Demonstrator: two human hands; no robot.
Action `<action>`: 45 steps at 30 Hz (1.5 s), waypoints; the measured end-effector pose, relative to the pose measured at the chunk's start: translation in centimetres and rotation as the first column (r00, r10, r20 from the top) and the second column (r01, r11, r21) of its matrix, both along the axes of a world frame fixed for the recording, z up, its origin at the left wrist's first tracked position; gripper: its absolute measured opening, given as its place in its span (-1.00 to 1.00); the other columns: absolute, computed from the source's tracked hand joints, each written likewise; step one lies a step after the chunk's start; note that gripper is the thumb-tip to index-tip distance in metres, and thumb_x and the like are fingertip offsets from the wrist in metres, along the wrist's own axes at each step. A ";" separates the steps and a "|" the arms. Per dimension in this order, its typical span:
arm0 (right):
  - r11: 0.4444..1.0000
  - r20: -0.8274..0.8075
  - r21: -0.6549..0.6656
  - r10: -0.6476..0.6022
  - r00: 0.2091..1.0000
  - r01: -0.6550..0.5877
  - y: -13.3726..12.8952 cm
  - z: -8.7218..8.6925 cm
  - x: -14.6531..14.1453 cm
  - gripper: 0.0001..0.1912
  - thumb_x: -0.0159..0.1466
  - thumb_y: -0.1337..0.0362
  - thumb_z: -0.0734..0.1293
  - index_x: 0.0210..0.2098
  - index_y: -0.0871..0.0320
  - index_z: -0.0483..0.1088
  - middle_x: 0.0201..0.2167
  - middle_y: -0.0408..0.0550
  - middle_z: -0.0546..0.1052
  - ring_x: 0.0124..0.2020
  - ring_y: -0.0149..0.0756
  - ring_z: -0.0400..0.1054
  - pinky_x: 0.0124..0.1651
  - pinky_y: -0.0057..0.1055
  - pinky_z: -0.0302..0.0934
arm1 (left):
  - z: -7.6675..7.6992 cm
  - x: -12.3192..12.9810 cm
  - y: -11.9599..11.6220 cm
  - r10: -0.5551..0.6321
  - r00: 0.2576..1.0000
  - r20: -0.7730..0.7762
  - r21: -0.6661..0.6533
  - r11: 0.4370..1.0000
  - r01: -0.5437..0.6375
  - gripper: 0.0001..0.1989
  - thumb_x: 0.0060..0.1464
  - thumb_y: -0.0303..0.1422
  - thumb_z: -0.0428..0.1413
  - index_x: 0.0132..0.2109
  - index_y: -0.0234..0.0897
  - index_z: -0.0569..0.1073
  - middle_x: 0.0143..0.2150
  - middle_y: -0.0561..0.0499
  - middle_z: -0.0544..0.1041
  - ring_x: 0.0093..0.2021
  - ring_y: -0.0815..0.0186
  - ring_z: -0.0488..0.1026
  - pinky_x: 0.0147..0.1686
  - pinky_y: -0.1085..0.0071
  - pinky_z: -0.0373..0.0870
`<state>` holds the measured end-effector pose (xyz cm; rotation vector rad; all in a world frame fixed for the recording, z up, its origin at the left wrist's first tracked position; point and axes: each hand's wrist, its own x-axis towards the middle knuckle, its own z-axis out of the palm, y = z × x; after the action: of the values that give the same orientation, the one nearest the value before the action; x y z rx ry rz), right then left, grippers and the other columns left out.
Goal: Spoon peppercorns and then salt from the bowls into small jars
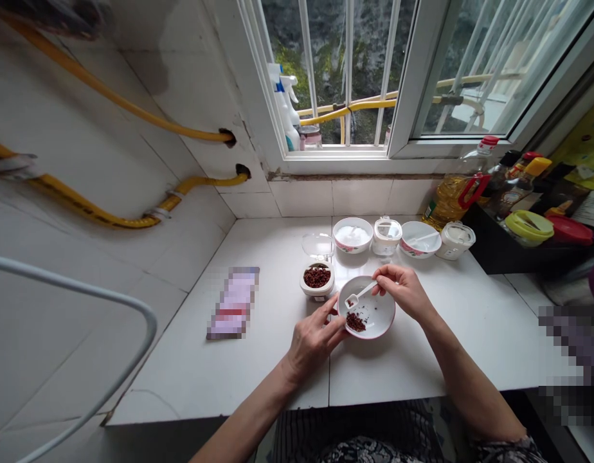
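Observation:
My right hand [404, 290] pinches the handle of a small white spoon [362, 293] over a white bowl [381, 321] with a red outer edge. The spoon's scoop has a little dark matter in it. Inside the bowl lies a small heap of reddish-brown, peppercorn-like spice [355, 321], with a few loose bits beside it. My left hand [317, 333] grips the bowl's left side, fingers and thumb at the rim. Just beyond that hand stands a white seasoning jar [318, 294], full of the same-looking spice, its clear lid [318, 245] flipped up.
Along the back stand a bowl of white powder [353, 236], a lidded jar [387, 235], another bowl with a spoon [420, 240] and a second jar [456, 240]. An oil bottle [454, 193] is at right. A blurred packet [233, 302] lies left on the white counter [181, 373].

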<state>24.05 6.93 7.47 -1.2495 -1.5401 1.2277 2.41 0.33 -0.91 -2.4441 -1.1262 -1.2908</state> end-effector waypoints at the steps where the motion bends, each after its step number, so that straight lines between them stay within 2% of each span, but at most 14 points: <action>1: 1.000 0.000 0.003 -0.004 1.000 0.004 0.0 0.0 0.0 -0.87 0.09 0.23 0.31 -0.44 0.15 0.45 -0.63 -0.11 0.55 -0.55 -0.34 0.35 -0.39 -0.39 0.27 | 0.0 0.0 0.0 -0.001 1.000 0.000 -0.002 1.000 0.001 -0.91 0.26 -0.38 0.13 -0.21 -0.30 0.49 0.17 -0.31 0.46 -0.23 0.28 0.59 -0.27 0.42 0.55; 7: 0.999 -0.076 0.022 -0.024 0.997 0.025 0.4 0.4 -0.2 -0.83 0.09 0.18 0.36 -0.44 0.17 0.45 -0.62 -0.08 0.56 -0.56 -0.33 0.38 -0.38 -0.37 0.31 | 0.4 0.2 0.0 0.011 1.000 0.000 0.024 1.000 -0.011 -0.84 0.28 -0.32 0.12 -0.25 -0.30 0.49 0.13 -0.32 0.50 -0.26 0.29 0.59 -0.27 0.44 0.54; 12: 0.964 -0.097 0.248 -0.073 0.993 0.095 0.3 0.8 -2.2 -0.82 0.24 0.14 0.32 -0.32 0.14 0.43 -0.48 -0.04 0.62 -0.44 -0.26 0.49 -0.31 -0.32 0.36 | 0.4 0.2 0.0 0.011 1.000 -0.006 0.042 0.999 -0.011 -0.85 0.28 -0.34 0.12 -0.23 -0.32 0.49 0.10 -0.36 0.51 -0.18 0.23 0.59 -0.26 0.43 0.54; 14: 0.907 -0.023 0.407 -0.107 0.994 0.107 0.0 0.7 -3.3 -0.86 0.31 0.20 0.28 -0.26 0.12 0.43 -0.41 -0.03 0.63 -0.36 -0.23 0.52 -0.24 -0.29 0.37 | 0.4 0.2 0.0 0.009 1.000 -0.005 0.037 0.999 -0.009 -0.85 0.28 -0.32 0.11 -0.21 -0.31 0.50 0.11 -0.34 0.51 -0.19 0.25 0.59 -0.25 0.43 0.54; 17: 0.745 0.143 0.666 -0.150 0.978 0.017 -0.3 0.3 -4.4 -0.86 0.35 0.30 0.23 -0.24 0.10 0.43 -0.38 -0.05 0.64 -0.31 -0.21 0.51 -0.03 -0.17 0.31 | 0.4 0.2 0.0 0.015 1.000 0.003 0.039 0.999 -0.015 -0.85 0.28 -0.31 0.11 -0.21 -0.30 0.51 0.13 -0.31 0.50 -0.26 0.31 0.58 -0.27 0.45 0.54; 19: 0.654 0.245 0.751 -0.150 0.958 -0.090 -0.3 0.0 -4.8 -0.83 0.37 0.35 0.20 -0.25 0.09 0.43 -0.39 -0.06 0.64 -0.35 -0.24 0.50 0.08 -0.11 0.23 | 0.4 0.3 0.1 0.023 1.000 0.007 0.051 0.998 -0.023 -0.84 0.29 -0.32 0.10 -0.23 -0.29 0.50 0.13 -0.29 0.50 -0.28 0.33 0.58 -0.29 0.46 0.54; 21: 0.626 0.301 0.766 -0.152 0.941 -0.144 -0.3 -0.1 -4.8 -0.79 0.39 0.36 0.17 -0.26 0.08 0.42 -0.39 -0.06 0.64 -0.38 -0.25 0.49 0.12 -0.09 0.19 | 0.5 0.3 0.1 0.032 0.999 0.010 0.063 0.997 -0.032 -0.82 0.30 -0.31 0.09 -0.25 -0.29 0.50 0.11 -0.29 0.51 -0.28 0.32 0.58 -0.30 0.46 0.54; 25: 0.658 0.268 0.749 -0.194 0.944 -0.078 -0.4 0.4 -4.0 -0.81 0.36 0.34 0.19 -0.26 0.07 0.44 -0.36 -0.05 0.65 -0.37 -0.21 0.49 0.16 -0.05 0.15 | 0.7 0.3 0.0 0.029 1.000 0.011 0.060 0.998 -0.029 -0.79 0.32 -0.29 0.06 -0.24 -0.29 0.49 0.09 -0.32 0.52 -0.28 0.31 0.59 -0.30 0.45 0.54; 29: 0.764 0.177 0.645 -0.182 0.967 0.026 -0.6 1.4 -2.1 -0.87 0.33 0.29 0.24 -0.26 0.08 0.44 -0.41 -0.04 0.63 -0.28 -0.16 0.49 0.06 -0.10 0.23 | 0.8 0.3 0.0 0.026 1.000 0.000 0.041 0.999 -0.026 -0.80 0.31 -0.29 0.07 -0.24 -0.28 0.49 0.08 -0.30 0.53 -0.25 0.31 0.59 -0.27 0.45 0.55; 31: 0.826 0.179 0.563 -0.129 0.975 0.006 -0.8 1.8 -0.8 -0.87 0.32 0.29 0.24 -0.28 0.09 0.44 -0.44 -0.04 0.61 -0.29 -0.16 0.48 -0.06 -0.18 0.28 | 0.7 0.3 0.0 0.022 1.000 -0.003 0.038 0.999 -0.022 -0.82 0.31 -0.30 0.08 -0.23 -0.28 0.49 0.09 -0.29 0.53 -0.23 0.30 0.60 -0.28 0.45 0.55; 33: 0.862 0.285 0.497 -0.046 0.958 -0.106 -0.9 1.9 0.3 -0.86 0.30 0.32 0.23 -0.32 0.09 0.43 -0.49 -0.08 0.59 -0.36 -0.20 0.44 -0.15 -0.23 0.27 | 0.6 0.2 0.0 0.016 1.000 -0.005 0.038 0.999 -0.016 -0.84 0.31 -0.32 0.08 -0.22 -0.28 0.49 0.10 -0.29 0.52 -0.22 0.28 0.59 -0.29 0.44 0.54; 36: 0.862 0.505 0.429 0.017 0.863 -0.268 -1.1 1.5 1.1 -0.83 0.27 0.39 0.21 -0.36 0.11 0.43 -0.52 -0.09 0.56 -0.43 -0.24 0.34 -0.24 -0.28 0.22 | 0.4 0.2 0.0 0.013 1.000 -0.006 0.028 1.000 -0.012 -0.87 0.30 -0.35 0.08 -0.21 -0.28 0.49 0.12 -0.29 0.51 -0.22 0.28 0.59 -0.29 0.43 0.53; 39: 0.844 0.603 0.422 0.011 0.798 -0.330 -1.3 0.9 0.7 -0.81 0.26 0.42 0.21 -0.38 0.12 0.44 -0.53 -0.08 0.53 -0.46 -0.27 0.27 -0.26 -0.29 0.21 | 0.3 0.1 -0.1 0.011 1.000 -0.008 0.013 1.000 -0.011 -0.89 0.28 -0.36 0.09 -0.19 -0.28 0.50 0.14 -0.28 0.50 -0.22 0.29 0.59 -0.28 0.44 0.53; 45: 0.886 0.506 0.356 0.086 0.858 -0.298 -1.5 0.4 -0.7 -0.80 0.24 0.44 0.22 -0.41 0.10 0.44 -0.53 -0.13 0.58 -0.49 -0.32 0.31 -0.17 -0.26 0.23 | 0.2 0.0 -0.1 0.009 1.000 -0.009 -0.017 1.000 -0.009 -0.91 0.26 -0.37 0.12 -0.15 -0.27 0.50 0.17 -0.28 0.47 -0.22 0.29 0.59 -0.26 0.43 0.55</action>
<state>23.34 5.41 7.86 -1.1660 -2.2062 0.6514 2.45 0.25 -0.66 -2.4512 -1.1497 -1.2713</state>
